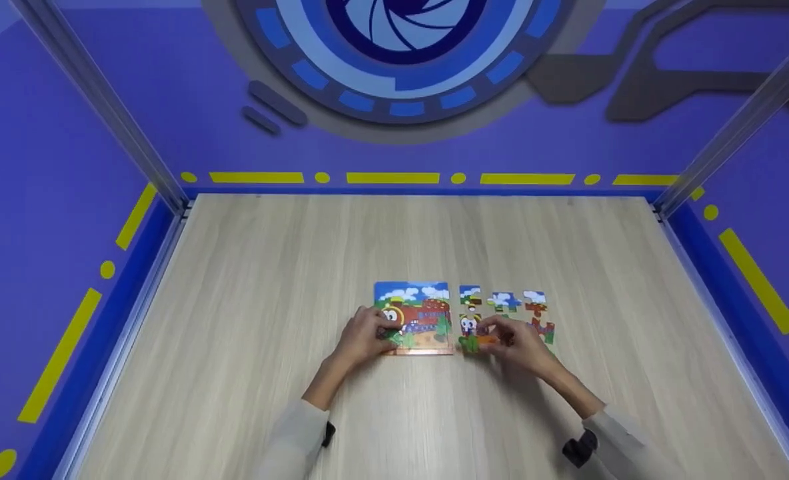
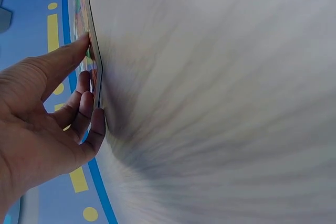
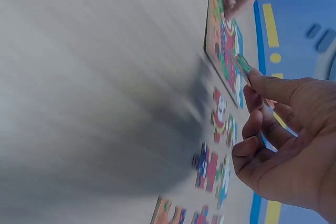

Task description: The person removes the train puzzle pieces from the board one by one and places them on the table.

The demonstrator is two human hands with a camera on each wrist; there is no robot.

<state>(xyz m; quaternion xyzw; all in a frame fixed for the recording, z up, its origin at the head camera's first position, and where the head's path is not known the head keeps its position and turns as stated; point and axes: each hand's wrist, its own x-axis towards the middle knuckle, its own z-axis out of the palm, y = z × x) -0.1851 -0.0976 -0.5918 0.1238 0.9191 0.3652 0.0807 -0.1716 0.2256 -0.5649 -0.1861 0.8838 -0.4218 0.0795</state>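
A square jigsaw board (image 1: 428,340) shows a red train with a cartoon face under a cloudy sky. My left hand (image 1: 363,335) holds its left side, with the thumb and bent fingers at the edge in the left wrist view. Between thumb and fingertips, my right hand (image 1: 520,343) pinches a green and orange puzzle piece (image 1: 469,344), raised and tilted beside the board in the right wrist view. Loose puzzle pieces lie to the board's right, among them a piece with a face (image 1: 468,325) and a cloud piece (image 1: 503,301). The right hand covers part of this group.
Pieces with clouds and red parts (image 1: 535,299) lie farther right, above another red and green piece (image 1: 546,329). All rest on a pale wooden tabletop (image 1: 288,267). Blue panels (image 1: 128,87) with yellow marks and metal posts enclose the table's back and sides.
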